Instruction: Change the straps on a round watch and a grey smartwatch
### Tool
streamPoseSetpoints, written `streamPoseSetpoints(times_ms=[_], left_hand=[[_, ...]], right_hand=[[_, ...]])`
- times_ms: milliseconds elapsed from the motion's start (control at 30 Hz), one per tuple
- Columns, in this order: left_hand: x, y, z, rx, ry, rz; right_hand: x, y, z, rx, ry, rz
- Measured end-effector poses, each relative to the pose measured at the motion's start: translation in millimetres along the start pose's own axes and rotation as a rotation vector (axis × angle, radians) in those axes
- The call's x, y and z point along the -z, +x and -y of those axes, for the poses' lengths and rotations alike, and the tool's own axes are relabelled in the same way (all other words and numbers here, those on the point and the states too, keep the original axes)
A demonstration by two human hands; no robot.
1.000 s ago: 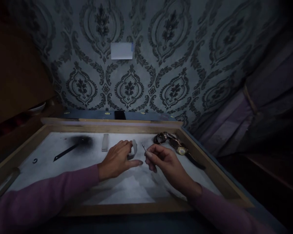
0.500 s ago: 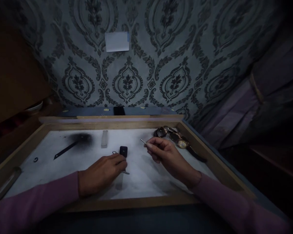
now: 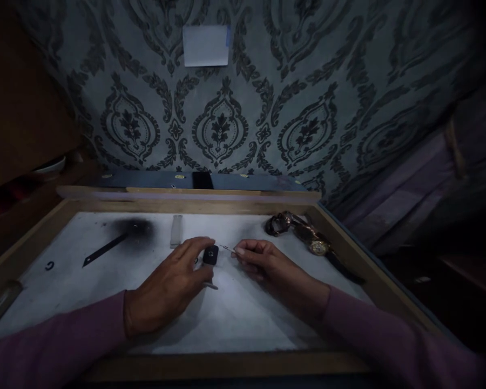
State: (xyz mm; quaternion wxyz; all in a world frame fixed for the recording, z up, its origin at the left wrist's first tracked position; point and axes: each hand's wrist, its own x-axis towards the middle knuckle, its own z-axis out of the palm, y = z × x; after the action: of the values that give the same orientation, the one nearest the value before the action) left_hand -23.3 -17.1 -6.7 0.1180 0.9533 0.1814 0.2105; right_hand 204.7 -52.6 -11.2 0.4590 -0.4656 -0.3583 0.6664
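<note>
My left hand (image 3: 172,283) has its fingers closed around a small dark, square-cornered watch case (image 3: 211,254), index finger at the top and thumb near the bottom. A grey strap piece (image 3: 211,284) sticks out below the case, beside the thumb. In my right hand (image 3: 263,259), thumb and index finger pinch a thin metal pin (image 3: 225,248). Its tip points left, close to the case's right edge; I cannot tell whether they touch. A light grey strap half (image 3: 176,231) lies on the white surface behind my left hand.
A shallow wooden-rimmed tray (image 3: 210,206) with a white base surrounds the work. Wristwatches (image 3: 318,247) lie at its right. On the left are a dark flat strip (image 3: 105,250), a small dark ring (image 3: 49,266) and a long object (image 3: 2,305). A black phone-like object (image 3: 202,180) rests behind the rim.
My right hand has moved left and down, bringing the pin to the watch case. My left hand has opened its grip wider, with the index finger now at the case's top. The view has shifted slightly.
</note>
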Motion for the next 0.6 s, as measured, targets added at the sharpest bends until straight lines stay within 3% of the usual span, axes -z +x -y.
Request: streamPoseSetpoints(times_ms=[300,600], left_hand=[[-5.0,-0.7,5.2,0.052,-0.113,0.036],[-6.8,0.4,4.6,-0.015,0.008,-0.032]], right_hand=[[-1.8,6.2,0.4,-0.015,0.053,-0.027],[-12.5,10.0,3.1,-0.017,0.17,-0.172]])
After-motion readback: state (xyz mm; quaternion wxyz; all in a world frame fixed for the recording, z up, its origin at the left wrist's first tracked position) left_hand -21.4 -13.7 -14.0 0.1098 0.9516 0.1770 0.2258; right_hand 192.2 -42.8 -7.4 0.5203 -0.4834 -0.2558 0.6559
